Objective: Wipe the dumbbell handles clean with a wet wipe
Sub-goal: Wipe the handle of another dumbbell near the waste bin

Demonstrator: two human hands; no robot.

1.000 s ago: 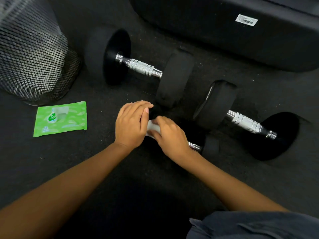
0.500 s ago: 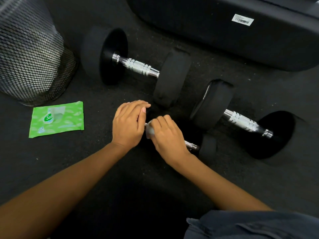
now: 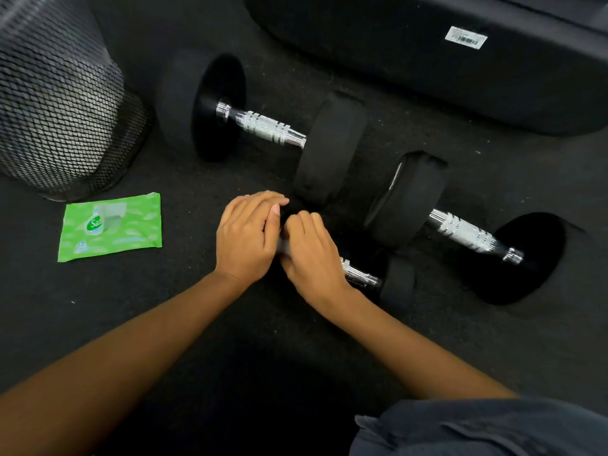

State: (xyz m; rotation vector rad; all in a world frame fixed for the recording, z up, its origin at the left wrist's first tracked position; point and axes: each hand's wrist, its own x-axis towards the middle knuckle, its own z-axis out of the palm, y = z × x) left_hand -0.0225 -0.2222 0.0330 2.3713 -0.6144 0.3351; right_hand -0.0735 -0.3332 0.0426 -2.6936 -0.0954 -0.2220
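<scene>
Three black dumbbells with chrome handles lie on the dark floor. The small dumbbell [image 3: 399,279] is nearest me. My right hand [image 3: 312,255] is closed around its handle [image 3: 357,274] with a wet wipe [image 3: 283,246], of which only a grey sliver shows between my hands. My left hand [image 3: 245,235] cups over the small dumbbell's left end and hides it. The large dumbbell [image 3: 263,126] lies behind my hands, untouched. The second large dumbbell [image 3: 467,233] lies to the right, also untouched.
A green wet-wipe pack [image 3: 110,225] lies flat on the floor to the left. Behind it stands a black mesh bin [image 3: 56,103]. A black padded bench [image 3: 427,77] with a white barcode label [image 3: 465,36] runs along the back. Dark clothing [image 3: 477,429] fills the bottom right corner.
My right hand has slid a little left along the small dumbbell's handle, toward my left hand. Less of the wipe shows now. The left hand has stayed in place.
</scene>
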